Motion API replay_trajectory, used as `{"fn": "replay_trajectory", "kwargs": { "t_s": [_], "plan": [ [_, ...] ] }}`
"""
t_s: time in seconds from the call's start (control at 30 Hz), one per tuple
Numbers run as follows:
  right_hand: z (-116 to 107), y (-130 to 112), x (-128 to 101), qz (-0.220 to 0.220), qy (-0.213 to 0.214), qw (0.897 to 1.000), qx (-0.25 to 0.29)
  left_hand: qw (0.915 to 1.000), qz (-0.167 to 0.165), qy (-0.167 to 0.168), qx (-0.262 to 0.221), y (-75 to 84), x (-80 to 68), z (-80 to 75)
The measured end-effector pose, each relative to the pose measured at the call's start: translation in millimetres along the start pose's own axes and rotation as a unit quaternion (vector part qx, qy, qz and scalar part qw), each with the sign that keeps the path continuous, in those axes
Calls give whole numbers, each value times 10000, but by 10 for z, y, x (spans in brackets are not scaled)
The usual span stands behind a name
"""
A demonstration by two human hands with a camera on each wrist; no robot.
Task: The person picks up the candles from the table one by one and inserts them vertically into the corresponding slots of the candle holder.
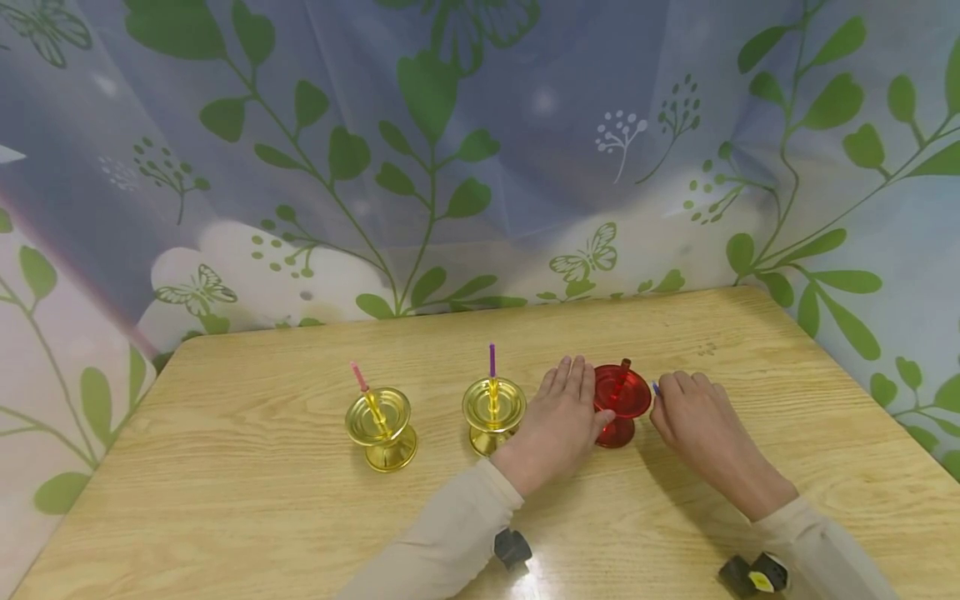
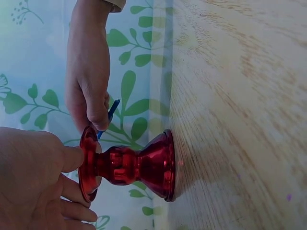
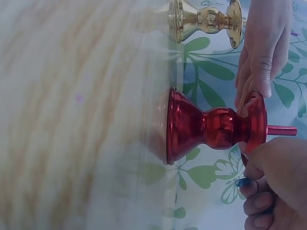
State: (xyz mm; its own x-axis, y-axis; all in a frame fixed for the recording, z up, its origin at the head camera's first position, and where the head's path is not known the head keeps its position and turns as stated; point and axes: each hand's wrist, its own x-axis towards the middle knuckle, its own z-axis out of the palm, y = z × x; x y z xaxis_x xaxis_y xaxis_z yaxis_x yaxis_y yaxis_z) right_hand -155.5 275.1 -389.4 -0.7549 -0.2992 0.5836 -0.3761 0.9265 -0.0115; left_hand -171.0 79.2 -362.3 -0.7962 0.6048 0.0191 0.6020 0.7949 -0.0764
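A red candle holder (image 1: pixel 621 404) (image 2: pixel 129 165) (image 3: pixel 211 127) stands upright on the wooden table (image 1: pixel 262 500), with a red candle (image 1: pixel 623 371) (image 3: pixel 281 130) in its top. My left hand (image 1: pixel 558 425) (image 2: pixel 33 177) (image 3: pixel 264 43) lies just left of it with straight fingers, and its thumb touches the dish rim. My right hand (image 1: pixel 693 417) (image 2: pixel 88 86) (image 3: pixel 278 182) is at the holder's right side. It pinches a thin blue candle (image 1: pixel 656 387) (image 2: pixel 112 111) (image 3: pixel 242 182) close to the rim.
Two gold candle holders stand to the left: one (image 1: pixel 492 412) (image 3: pixel 204 20) with a purple candle (image 1: pixel 492 360), right beside my left hand, and one (image 1: pixel 380 425) with a leaning pink candle (image 1: pixel 359 377). A leaf-printed curtain (image 1: pixel 465 150) hangs behind the table's far edge.
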Motion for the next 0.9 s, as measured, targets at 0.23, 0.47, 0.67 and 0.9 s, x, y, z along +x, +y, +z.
{"fn": "replay_trajectory", "kwargs": {
  "t_s": [0.23, 0.47, 0.67, 0.9],
  "plan": [
    [-7, 2, 5, -166, 179, 9996, 148, 10000, 11, 7, -85, -2, 0, 0],
    [-15, 5, 18, -231, 240, 9992, 238, 9999, -21, -24, -160, 2, -2, 0],
    [-34, -4, 24, -220, 246, 9991, 283, 9998, -31, -34, -178, 5, 1, 4],
    [-32, -3, 20, -236, 274, 9989, 306, 9999, -38, -90, -141, 5, 9, 7]
  ]
}}
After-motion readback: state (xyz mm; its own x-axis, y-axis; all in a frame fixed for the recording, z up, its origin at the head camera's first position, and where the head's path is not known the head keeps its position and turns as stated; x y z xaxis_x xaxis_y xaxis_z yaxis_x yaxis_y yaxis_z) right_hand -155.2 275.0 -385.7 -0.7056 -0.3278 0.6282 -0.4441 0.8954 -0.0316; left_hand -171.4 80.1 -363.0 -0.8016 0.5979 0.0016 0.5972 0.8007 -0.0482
